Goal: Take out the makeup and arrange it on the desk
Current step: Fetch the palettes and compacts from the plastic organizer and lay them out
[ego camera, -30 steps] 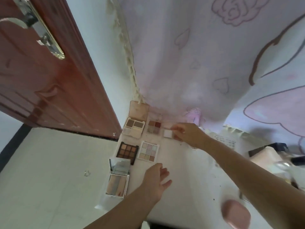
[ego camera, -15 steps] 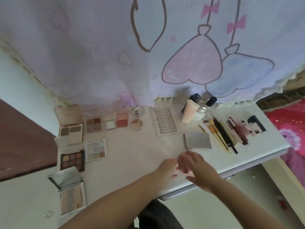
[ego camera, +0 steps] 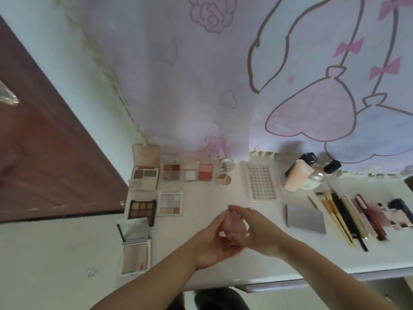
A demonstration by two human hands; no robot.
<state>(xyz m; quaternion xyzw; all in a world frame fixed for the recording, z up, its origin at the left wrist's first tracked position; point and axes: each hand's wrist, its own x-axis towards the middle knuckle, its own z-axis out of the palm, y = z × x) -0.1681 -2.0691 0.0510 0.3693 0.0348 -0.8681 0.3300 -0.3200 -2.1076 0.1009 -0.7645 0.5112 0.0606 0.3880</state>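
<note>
Head view: my left hand (ego camera: 214, 245) and right hand (ego camera: 257, 231) together cup a pink compact (ego camera: 234, 229) over the table (ego camera: 207, 198), likely to open it. Open palettes (ego camera: 169, 202) lie beyond the left hand; brushes (ego camera: 339, 215) lie right of the right hand.
</note>
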